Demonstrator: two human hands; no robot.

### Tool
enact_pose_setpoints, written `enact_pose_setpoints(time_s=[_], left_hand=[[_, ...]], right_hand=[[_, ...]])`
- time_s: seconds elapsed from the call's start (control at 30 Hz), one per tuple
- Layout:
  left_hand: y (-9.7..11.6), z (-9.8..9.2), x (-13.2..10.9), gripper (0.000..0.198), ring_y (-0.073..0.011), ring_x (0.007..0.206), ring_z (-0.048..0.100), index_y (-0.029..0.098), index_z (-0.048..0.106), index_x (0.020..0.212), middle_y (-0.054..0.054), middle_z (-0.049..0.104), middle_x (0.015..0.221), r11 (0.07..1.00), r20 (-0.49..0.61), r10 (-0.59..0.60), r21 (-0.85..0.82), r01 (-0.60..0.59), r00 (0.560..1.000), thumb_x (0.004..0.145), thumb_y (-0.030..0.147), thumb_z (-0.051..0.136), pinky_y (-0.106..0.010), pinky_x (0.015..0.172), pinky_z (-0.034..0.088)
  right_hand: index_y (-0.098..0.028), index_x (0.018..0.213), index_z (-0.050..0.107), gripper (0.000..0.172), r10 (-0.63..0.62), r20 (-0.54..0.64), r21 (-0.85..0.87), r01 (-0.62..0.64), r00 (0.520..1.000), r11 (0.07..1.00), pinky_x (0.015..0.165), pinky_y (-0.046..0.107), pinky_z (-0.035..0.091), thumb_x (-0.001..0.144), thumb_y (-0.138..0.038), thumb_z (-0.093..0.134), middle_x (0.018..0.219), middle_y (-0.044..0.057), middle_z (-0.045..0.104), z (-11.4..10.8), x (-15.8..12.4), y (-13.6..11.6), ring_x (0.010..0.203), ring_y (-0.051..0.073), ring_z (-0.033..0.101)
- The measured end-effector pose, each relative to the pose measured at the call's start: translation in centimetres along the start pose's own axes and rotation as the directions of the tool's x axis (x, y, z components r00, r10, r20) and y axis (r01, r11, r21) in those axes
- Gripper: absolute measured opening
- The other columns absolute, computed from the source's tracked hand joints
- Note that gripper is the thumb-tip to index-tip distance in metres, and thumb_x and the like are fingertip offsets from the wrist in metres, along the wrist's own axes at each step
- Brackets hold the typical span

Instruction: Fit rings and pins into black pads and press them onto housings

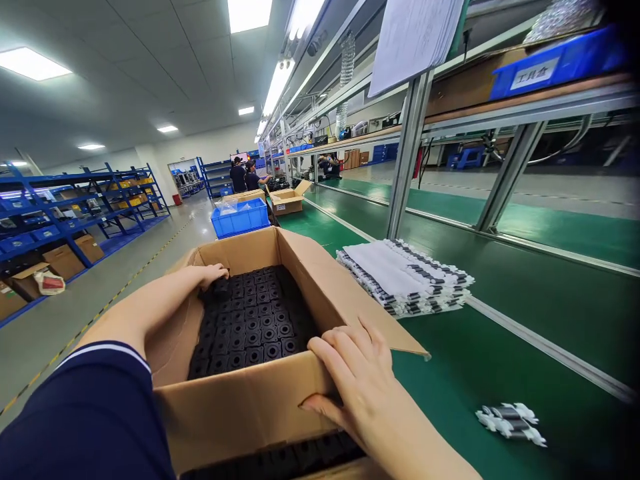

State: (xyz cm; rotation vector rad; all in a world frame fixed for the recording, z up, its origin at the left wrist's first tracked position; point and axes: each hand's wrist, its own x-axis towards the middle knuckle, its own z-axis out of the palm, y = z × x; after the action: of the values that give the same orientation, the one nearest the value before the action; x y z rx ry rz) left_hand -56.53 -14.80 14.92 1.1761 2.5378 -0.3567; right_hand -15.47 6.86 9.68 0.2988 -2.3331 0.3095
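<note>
An open cardboard box sits at the edge of the green work surface, filled with a tray of several small black ring-shaped parts. My left hand reaches into the far left corner of the box, fingers curled over the black parts; what they grip, if anything, is hidden. My right hand clasps the near right corner of the box, fingers bent over the rim and thumb pressed on the outer wall.
A stack of white sheets carrying black-and-white parts lies right of the box. A few loose parts lie near the front right. A blue crate, another carton and two people stand further along. Blue racks line the left aisle.
</note>
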Motion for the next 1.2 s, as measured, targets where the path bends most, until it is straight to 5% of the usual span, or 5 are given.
enact_pose_setpoints(time_s=[0.33,0.7,1.2], left_hand=[[-2.5,0.8,2.6,0.039,-0.0281,0.119,0.056,0.017,0.057,0.126,-0.011,0.054,0.136,0.997,-0.025,-0.062,0.049,0.063,0.998,0.092,0.033,0.065,-0.051,0.098,0.05],[-3.3,0.4,2.8,0.038,-0.0261,0.113,0.06,0.017,0.057,0.127,-0.011,0.057,0.131,0.963,0.004,-0.269,-0.032,0.269,0.963,0.093,0.033,0.064,-0.048,0.094,0.053],[-1.2,0.2,2.2,0.036,-0.0238,0.106,0.064,0.017,0.057,0.126,-0.01,0.061,0.125,0.814,0.09,-0.491,-0.306,0.494,0.866,0.094,0.033,0.062,-0.044,0.088,0.057]], right_hand=[[-0.02,0.116,0.057,0.04,0.0,-0.106,0.049,0.006,0.994,0.999,0.113,0.054,0.021,0.099,-0.054,0.043,0.098,0.005,0.062,0.7,0.0,0.5,0.099,0.024,0.057],[-0.024,0.118,0.06,0.035,0.06,-0.13,0.144,-0.041,0.99,0.989,0.119,0.051,0.012,0.094,-0.05,0.059,0.101,0.004,0.064,1.5,-0.5,0.9,0.104,0.022,0.057],[-0.026,0.117,0.06,0.034,0.063,-0.114,0.18,-0.042,0.991,0.983,0.12,0.05,0.009,0.09,-0.046,0.066,0.101,0.002,0.064,1.6,-0.4,1.1,0.102,0.021,0.058]])
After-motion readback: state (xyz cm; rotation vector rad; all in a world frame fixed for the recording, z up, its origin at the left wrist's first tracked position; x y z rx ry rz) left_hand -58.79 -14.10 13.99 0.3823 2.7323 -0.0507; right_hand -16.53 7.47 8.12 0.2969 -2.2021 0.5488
